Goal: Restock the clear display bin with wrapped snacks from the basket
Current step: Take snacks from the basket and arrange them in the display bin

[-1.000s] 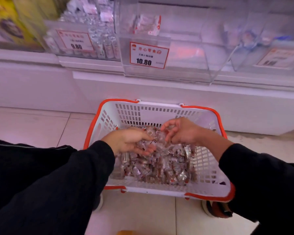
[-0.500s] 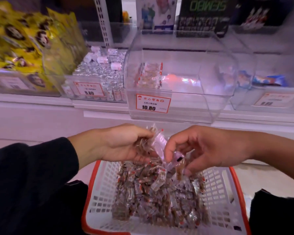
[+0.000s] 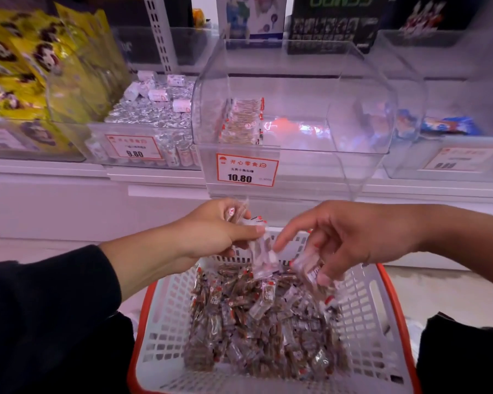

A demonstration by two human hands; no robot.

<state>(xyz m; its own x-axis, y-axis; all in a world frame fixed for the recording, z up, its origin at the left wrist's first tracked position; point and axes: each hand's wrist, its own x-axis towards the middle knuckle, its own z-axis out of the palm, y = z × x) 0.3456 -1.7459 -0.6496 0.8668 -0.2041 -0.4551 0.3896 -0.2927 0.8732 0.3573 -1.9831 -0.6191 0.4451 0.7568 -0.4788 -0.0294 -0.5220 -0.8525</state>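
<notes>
A white basket with an orange rim point(image 3: 365, 331) sits on the floor below me, holding a heap of small clear-wrapped brown snacks point(image 3: 256, 328). My left hand point(image 3: 211, 231) grips a few wrapped snacks above the basket's far edge. My right hand point(image 3: 350, 237) pinches another wrapped snack point(image 3: 310, 268) beside it. The clear display bin point(image 3: 296, 109) stands on the shelf just above the hands, with a 10.80 price tag point(image 3: 246, 170) on its front. Inside the bin, a small stack of the same snacks point(image 3: 244, 122) leans at the left.
To the left of the bin stands a clear bin of silver-wrapped sweets point(image 3: 151, 118) tagged 9.80, and beyond it yellow panda-print bags point(image 3: 32, 69). Another clear bin point(image 3: 453, 137) is at the right. A white shelf ledge point(image 3: 69, 177) runs under the bins.
Both hands rose out of the basket holding snacks, up to just below the bin's front. The view tilted up from the basket to the shelf.
</notes>
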